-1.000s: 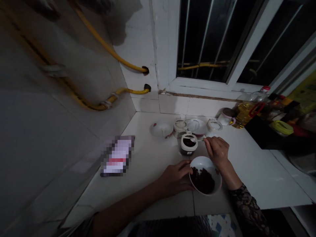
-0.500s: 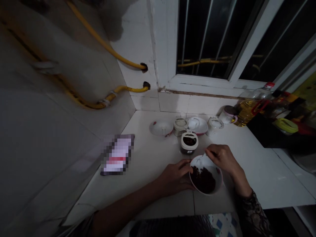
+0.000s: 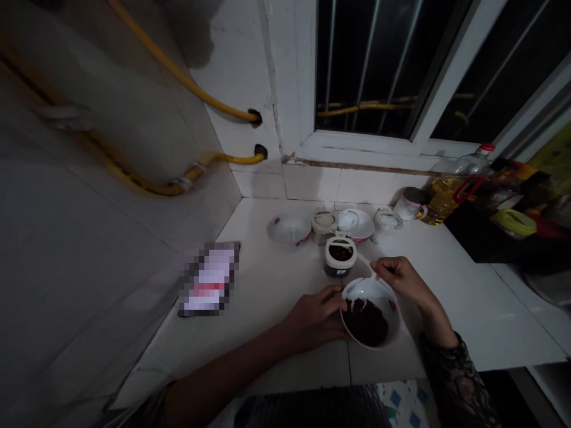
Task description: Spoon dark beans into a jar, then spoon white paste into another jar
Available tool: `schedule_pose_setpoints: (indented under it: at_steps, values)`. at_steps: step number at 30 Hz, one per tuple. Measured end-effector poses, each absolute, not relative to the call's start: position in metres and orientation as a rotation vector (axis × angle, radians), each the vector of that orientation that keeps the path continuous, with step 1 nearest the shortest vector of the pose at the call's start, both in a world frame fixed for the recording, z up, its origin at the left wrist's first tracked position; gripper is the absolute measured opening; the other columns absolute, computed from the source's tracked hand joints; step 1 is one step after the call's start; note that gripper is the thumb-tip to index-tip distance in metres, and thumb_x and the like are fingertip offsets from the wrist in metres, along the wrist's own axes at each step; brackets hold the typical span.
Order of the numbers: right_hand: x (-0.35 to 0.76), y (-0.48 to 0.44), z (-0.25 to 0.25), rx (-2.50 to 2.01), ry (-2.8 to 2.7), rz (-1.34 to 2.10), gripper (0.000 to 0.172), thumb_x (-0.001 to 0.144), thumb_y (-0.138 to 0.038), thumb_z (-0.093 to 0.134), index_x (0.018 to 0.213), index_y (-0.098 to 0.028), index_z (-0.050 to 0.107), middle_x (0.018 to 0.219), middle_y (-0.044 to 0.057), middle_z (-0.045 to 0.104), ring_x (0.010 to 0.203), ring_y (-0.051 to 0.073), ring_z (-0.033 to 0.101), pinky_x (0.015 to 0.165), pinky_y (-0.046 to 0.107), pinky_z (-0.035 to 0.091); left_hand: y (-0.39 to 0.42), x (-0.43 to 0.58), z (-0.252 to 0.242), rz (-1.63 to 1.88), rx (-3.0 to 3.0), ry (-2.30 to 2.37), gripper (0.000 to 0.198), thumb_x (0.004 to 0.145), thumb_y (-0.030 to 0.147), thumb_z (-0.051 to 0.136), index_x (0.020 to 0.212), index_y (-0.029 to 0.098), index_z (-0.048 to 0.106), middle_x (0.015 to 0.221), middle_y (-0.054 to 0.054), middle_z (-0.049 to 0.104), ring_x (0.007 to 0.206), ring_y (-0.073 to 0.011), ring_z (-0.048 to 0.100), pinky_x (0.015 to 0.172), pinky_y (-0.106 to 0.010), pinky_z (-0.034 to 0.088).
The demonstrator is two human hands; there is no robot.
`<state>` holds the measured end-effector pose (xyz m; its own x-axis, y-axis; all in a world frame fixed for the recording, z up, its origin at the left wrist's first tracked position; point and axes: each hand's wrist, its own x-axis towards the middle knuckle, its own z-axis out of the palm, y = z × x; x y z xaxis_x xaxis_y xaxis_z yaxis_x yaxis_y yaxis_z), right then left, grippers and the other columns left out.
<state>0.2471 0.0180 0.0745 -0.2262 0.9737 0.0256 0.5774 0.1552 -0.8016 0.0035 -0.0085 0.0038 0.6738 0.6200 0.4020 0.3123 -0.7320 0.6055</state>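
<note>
A white bowl [image 3: 387, 296] with a dark, lumpy filling stands on the white counter [image 3: 276, 279] near the front edge. My left hand [image 3: 312, 318] rests against the bowl's left rim, fingers curled on it. My right hand [image 3: 399, 276] pinches the handle of a small white spoon [image 3: 368, 282], whose tip dips into the dark filling. Just behind the bowl stands a small open jar [image 3: 339, 255] with dark contents and a white rim.
Behind the jar sit two shallow white dishes [image 3: 289, 228], small lidded jars [image 3: 387, 220] and a mug [image 3: 409, 207]. An oil bottle [image 3: 450, 190] and other bottles stand at the right by a dark tray. A blurred packet [image 3: 207, 278] lies at left. Yellow pipes [image 3: 214, 107] run along the wall.
My right hand carried the spoon from the open jar back down into the bowl. My left hand stayed on the bowl's rim.
</note>
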Motion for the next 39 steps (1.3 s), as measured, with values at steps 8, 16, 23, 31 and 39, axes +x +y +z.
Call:
schedule_pose_setpoints:
  at_steps: [8, 16, 23, 31, 39]
  values:
    - [0.248, 0.023, 0.075, -1.498, -1.779, 0.917, 0.052, 0.077, -0.064, 0.054, 0.051, -0.019, 0.044, 0.051, -0.006, 0.027, 0.051, 0.009, 0.024, 0.048, 0.024, 0.022, -0.009, 0.004, 0.006, 0.849, 2.394, 0.704, 0.041, 0.077, 0.051, 0.073, 0.102, 0.022, 0.057, 0.128, -0.009, 0.057, 0.113, -0.0242, 0.062, 0.087, -0.033, 0.055]
    - [0.25, 0.025, 0.075, -1.446, -1.677, 0.999, 0.053, 0.075, -0.065, 0.057, 0.05, -0.019, 0.045, 0.049, -0.007, 0.025, 0.049, 0.008, 0.021, 0.047, 0.025, 0.018, -0.008, 0.004, 0.003, 0.849, 2.383, 0.7, 0.042, 0.077, 0.051, 0.073, 0.102, 0.022, 0.057, 0.129, -0.009, 0.056, 0.112, -0.0243, 0.062, 0.088, -0.034, 0.055]
    - [0.246, 0.026, 0.073, -1.48, -1.554, 1.091, 0.051, 0.07, -0.064, 0.062, 0.049, -0.019, 0.048, 0.044, -0.007, 0.028, 0.043, 0.007, 0.02, 0.043, 0.024, 0.014, -0.008, 0.004, 0.003, 0.855, 2.389, 0.707, 0.042, 0.077, 0.052, 0.073, 0.101, 0.023, 0.057, 0.127, -0.009, 0.057, 0.112, -0.0242, 0.063, 0.087, -0.033, 0.055]
    - [0.233, 0.041, 0.077, -1.423, -1.318, 0.601, 0.052, 0.076, -0.066, 0.056, 0.053, -0.02, 0.053, 0.043, -0.006, 0.034, 0.041, 0.009, 0.027, 0.041, 0.025, 0.022, -0.007, 0.004, 0.002, 0.864, 2.413, 0.716, 0.044, 0.075, 0.053, 0.074, 0.102, 0.023, 0.057, 0.126, -0.009, 0.058, 0.109, -0.0239, 0.064, 0.084, -0.032, 0.056]
    - [0.217, 0.034, 0.078, -1.154, -1.902, -0.377, 0.033, 0.095, -0.03, 0.049, 0.069, -0.017, 0.064, 0.058, 0.003, 0.061, 0.052, 0.012, 0.051, 0.055, 0.025, 0.037, -0.008, 0.004, 0.004, 0.869, 2.399, 0.695, 0.042, 0.077, 0.051, 0.073, 0.102, 0.021, 0.057, 0.127, -0.01, 0.058, 0.111, -0.0244, 0.063, 0.087, -0.033, 0.055]
